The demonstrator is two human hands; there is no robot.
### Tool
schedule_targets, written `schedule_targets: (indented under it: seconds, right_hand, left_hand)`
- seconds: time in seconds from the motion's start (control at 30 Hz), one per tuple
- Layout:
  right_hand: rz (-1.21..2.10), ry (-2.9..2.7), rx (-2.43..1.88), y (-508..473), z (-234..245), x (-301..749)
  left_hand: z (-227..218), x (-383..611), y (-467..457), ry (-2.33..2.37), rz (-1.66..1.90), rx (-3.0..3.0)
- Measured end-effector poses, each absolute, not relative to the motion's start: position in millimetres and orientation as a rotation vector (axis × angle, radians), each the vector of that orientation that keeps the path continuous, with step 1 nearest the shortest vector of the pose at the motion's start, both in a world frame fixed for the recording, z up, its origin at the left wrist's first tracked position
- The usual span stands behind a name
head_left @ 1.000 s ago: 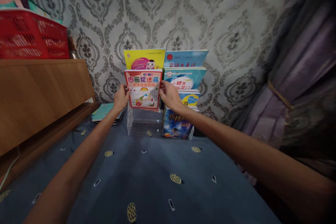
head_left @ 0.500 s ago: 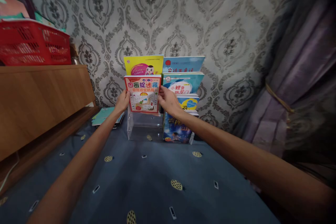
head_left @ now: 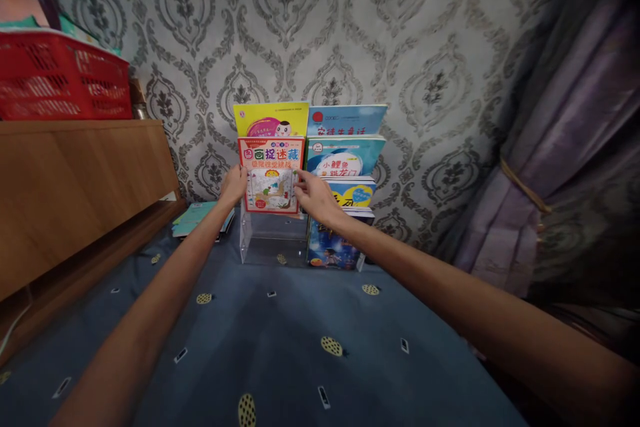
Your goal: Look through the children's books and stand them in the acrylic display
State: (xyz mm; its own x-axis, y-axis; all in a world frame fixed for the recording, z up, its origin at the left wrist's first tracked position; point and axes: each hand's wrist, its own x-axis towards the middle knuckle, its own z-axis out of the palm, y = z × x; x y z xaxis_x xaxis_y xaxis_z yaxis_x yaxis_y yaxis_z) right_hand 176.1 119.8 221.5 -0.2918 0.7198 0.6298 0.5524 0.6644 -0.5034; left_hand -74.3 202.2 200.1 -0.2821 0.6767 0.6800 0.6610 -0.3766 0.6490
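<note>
A red-framed picture book (head_left: 271, 173) stands upright in the left column of a clear acrylic tiered rack (head_left: 273, 240). My left hand (head_left: 234, 183) grips its left edge, and my right hand (head_left: 311, 193) holds its right edge with fingers on the cover. Behind it, one tier up, stands a yellow book (head_left: 271, 119). The rack's right column holds three blue books (head_left: 345, 153) stepped one above another, with a dark starry book (head_left: 333, 247) in front at the bottom. Below the red-framed book the front left pocket holds nothing.
A wooden cabinet (head_left: 75, 180) runs along the left with a red plastic basket (head_left: 60, 77) on top. Some teal books (head_left: 200, 217) lie flat left of the rack. A blue patterned cloth (head_left: 280, 340) covers the surface. A purple tied curtain (head_left: 560, 167) hangs at the right.
The red-framed book has sunk a little lower into the rack, and both hands have slid down its edges. The view has shifted slightly.
</note>
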Motion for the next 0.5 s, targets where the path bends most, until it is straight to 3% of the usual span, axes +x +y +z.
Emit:
schedule_targets:
  seconds: [0.27,0.5]
  right_hand:
    - [0.332,-2.242,-0.747,56,152,164]
    - [0.568,-2.357,-0.767,15,71,170]
  left_hand:
    - [207,-76,201,1.690,1.754,1.940]
    - [224,-55,182,2.169,1.389,1.875]
